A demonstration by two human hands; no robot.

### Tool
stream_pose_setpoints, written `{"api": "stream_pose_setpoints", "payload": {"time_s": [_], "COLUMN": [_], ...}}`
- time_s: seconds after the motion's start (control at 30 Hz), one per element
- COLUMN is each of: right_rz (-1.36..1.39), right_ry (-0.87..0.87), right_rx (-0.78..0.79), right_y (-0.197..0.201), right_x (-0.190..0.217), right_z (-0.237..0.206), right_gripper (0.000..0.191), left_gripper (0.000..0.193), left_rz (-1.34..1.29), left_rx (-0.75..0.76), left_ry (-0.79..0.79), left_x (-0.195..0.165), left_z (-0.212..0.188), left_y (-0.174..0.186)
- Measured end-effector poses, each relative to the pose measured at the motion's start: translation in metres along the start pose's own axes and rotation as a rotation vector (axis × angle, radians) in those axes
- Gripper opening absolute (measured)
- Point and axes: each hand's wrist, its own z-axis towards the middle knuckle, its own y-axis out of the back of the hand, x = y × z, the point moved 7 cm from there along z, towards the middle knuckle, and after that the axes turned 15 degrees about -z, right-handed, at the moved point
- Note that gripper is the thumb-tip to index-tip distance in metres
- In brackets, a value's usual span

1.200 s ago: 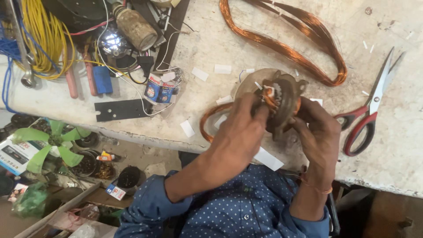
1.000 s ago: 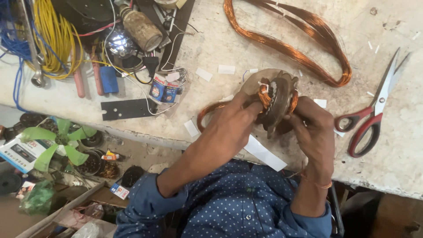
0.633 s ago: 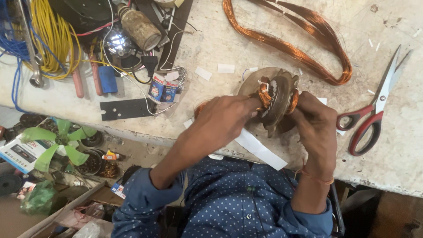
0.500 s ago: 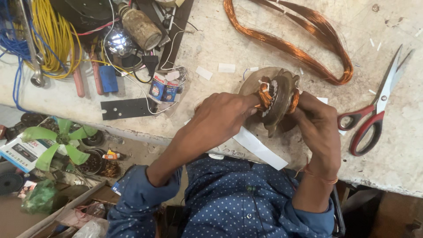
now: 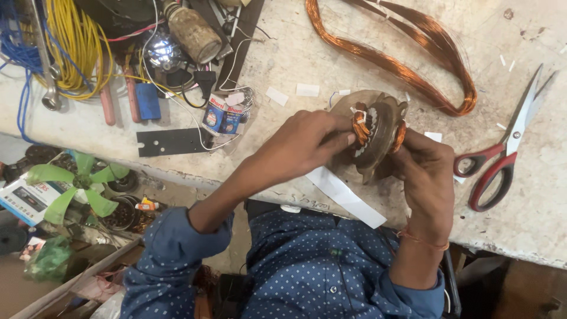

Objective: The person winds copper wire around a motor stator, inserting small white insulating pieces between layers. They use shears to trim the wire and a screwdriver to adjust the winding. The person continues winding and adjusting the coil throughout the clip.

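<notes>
A round metal motor stator [image 5: 376, 131] wound with copper wire is held upright just above the workbench's near edge. My left hand [image 5: 304, 143] grips its left side, fingertips pressed on the copper winding. My right hand [image 5: 426, 171] cups its right and lower side. A white paper strip [image 5: 344, 197] lies slanted below the stator, partly under my left hand.
A large loop of copper wire [image 5: 413, 65] lies behind the stator. Red-handled scissors [image 5: 504, 151] rest at the right. Yellow and blue wire coils [image 5: 65, 41], a small boxed spool [image 5: 223, 118], a black bar [image 5: 171, 142] and tools crowd the left. A green fan blade [image 5: 77, 186] sits on the floor.
My left hand has slid from under the stator up onto its left face, uncovering the white strip. The right hand keeps its hold; the view shifted slightly.
</notes>
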Motion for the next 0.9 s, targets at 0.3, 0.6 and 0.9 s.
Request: {"api": "stream_pose_setpoints", "payload": {"time_s": [0.3, 0.6, 0.9], "right_rz": [-0.166, -0.191, -0.620], "right_ry": [-0.034, -0.039, -0.054], "right_rx": [0.160, 0.168, 0.078], "right_y": [-0.071, -0.019, -0.024], "right_x": [-0.021, -0.011, -0.010], "right_z": [-0.062, -0.015, -0.051], "right_gripper": [0.025, 0.024, 0.020], "left_gripper": [0.031, 0.038, 0.033], "left_rz": [0.202, 0.130, 0.285], "left_rx": [0.225, 0.368, 0.234], "left_ry": [0.428, 0.321, 0.309], "left_x": [0.041, 0.031, 0.014], "left_z": [-0.121, -0.071, -0.109], "left_y": [0.033, 0.058, 0.055]}}
